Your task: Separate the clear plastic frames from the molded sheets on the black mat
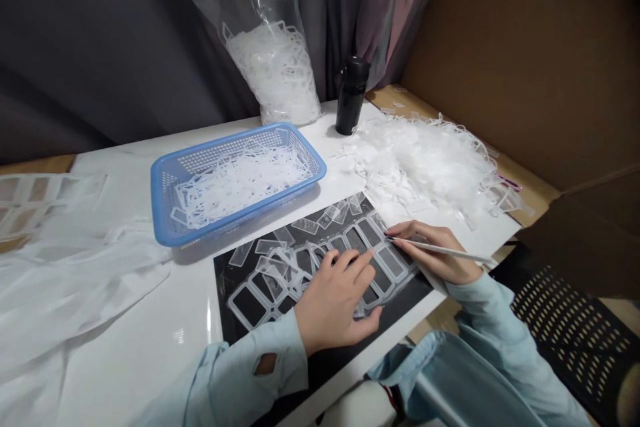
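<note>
My left hand (337, 297) lies with spread fingers on a translucent sheet of joined rectangular frames (247, 303). The sheet rests on a black mat (325, 377). Between the fingertips of my right hand (443, 250) is a slim white pen-like tool (457, 253) with a dark tip. That tip is at the sheet's right end, near the edge of a rectangular frame; whether it touches cannot be made out. Loose clear rectangular pieces (306, 225) lie along the mat's far side. Several loose frame outlines (283, 267) overlap on the sheet left of my left hand.
A blue basket (159, 203) of thin white frames stands behind the mat. Beyond it are a clear bag (280, 67) of similar frames and a black bottle (351, 97). White scraps (425, 157) are heaped at right; translucent sheets (55, 267) cover the left. A cardboard wall (520, 53) borders the right.
</note>
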{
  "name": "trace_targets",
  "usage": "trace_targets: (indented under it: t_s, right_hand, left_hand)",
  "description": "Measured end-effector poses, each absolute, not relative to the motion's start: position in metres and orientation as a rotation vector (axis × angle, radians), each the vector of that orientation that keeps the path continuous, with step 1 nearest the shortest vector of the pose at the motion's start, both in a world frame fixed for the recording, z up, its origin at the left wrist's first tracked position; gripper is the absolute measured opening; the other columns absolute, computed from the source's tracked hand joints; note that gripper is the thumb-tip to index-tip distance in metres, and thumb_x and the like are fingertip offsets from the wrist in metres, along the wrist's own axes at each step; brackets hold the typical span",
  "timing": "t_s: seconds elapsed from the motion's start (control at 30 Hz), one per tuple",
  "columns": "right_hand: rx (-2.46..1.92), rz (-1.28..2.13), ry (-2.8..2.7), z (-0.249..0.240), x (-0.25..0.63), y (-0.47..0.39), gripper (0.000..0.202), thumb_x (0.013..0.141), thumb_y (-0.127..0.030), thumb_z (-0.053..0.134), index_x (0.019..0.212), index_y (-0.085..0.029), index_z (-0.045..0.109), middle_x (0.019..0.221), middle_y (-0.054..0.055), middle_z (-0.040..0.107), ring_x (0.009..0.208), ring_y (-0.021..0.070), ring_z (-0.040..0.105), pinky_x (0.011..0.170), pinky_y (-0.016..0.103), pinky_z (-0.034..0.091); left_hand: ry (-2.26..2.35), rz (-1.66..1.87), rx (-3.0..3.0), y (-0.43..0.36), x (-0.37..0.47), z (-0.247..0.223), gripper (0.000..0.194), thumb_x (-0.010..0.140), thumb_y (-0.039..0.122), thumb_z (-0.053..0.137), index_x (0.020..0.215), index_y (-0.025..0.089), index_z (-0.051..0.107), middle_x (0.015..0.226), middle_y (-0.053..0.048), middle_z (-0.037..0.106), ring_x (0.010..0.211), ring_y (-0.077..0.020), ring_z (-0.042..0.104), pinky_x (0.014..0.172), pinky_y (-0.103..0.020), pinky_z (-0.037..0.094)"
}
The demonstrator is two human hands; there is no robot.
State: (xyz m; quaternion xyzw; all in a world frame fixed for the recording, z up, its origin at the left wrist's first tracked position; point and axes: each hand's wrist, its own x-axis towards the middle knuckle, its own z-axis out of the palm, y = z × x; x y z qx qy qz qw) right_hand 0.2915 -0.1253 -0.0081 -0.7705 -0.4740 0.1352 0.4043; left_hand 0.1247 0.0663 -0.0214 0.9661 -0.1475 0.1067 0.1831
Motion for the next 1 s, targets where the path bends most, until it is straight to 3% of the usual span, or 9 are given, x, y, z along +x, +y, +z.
trace_targets:
  t_s: [0.4, 0.57, 0.73, 0.9, 1.0]
  right_hand:
    - [-2.133, 0.124, -1.493, -0.003, 0.280, -0.117, 0.018, 0.100, -0.020, 0.045, 0.104, -0.018, 0.062, 0.118, 0.016, 0.066, 0.108, 0.0241, 0.066, 0.088, 0.036, 0.058]
    - [-2.098, -0.004, -1.497, -0.013, 0.277, -0.115, 0.018, 0.099, -0.020, 0.046, 0.102, -0.022, 0.064, 0.113, 0.013, 0.069, 0.107, 0.0235, 0.066, 0.086, 0.036, 0.059]
    - [-2.146, -0.241, -1.281, -0.019, 0.283, -0.117, 0.016, 0.099, -0.021, 0.046, 0.105, -0.021, 0.062, 0.115, 0.014, 0.069, 0.109, 0.0265, 0.064, 0.091, 0.042, 0.055]
    - [-2.141, -0.748, -0.707, -0.014, 0.302, -0.129, 0.008, 0.096, -0.026, 0.055, 0.096, -0.020, 0.061, 0.111, 0.015, 0.070, 0.104, 0.0291, 0.067, 0.091, 0.048, 0.052]
    - [-2.132, -0.793, -0.638, -0.006, 0.302, -0.134, 0.008, 0.093, -0.028, 0.061, 0.092, -0.020, 0.062, 0.121, 0.015, 0.066, 0.115, 0.0309, 0.062, 0.101, 0.052, 0.046]
  left_hand:
    - [-0.412, 0.291, 2.732, 0.066, 0.125, -0.019, 0.041, 0.086, 0.044, 0.058, 0.113, 0.014, 0.055, 0.140, -0.009, 0.054, 0.118, -0.0281, 0.049, 0.100, -0.045, 0.033]
    - [-0.405, 0.289, 2.742, 0.065, 0.124, -0.018, 0.041, 0.086, 0.044, 0.058, 0.113, 0.015, 0.055, 0.141, -0.008, 0.054, 0.118, -0.0281, 0.049, 0.100, -0.046, 0.034]
    - [-0.396, 0.277, 2.736, 0.065, 0.123, -0.017, 0.039, 0.086, 0.044, 0.057, 0.112, 0.015, 0.056, 0.140, -0.008, 0.054, 0.117, -0.0288, 0.049, 0.100, -0.046, 0.034]
    - [-0.397, 0.291, 2.743, 0.066, 0.123, -0.020, 0.041, 0.086, 0.046, 0.056, 0.113, 0.015, 0.057, 0.141, -0.008, 0.054, 0.117, -0.0285, 0.050, 0.099, -0.046, 0.034]
    - [-0.398, 0.323, 2.738, 0.065, 0.122, -0.021, 0.044, 0.087, 0.046, 0.055, 0.118, 0.014, 0.057, 0.140, -0.009, 0.055, 0.117, -0.0288, 0.050, 0.100, -0.046, 0.033]
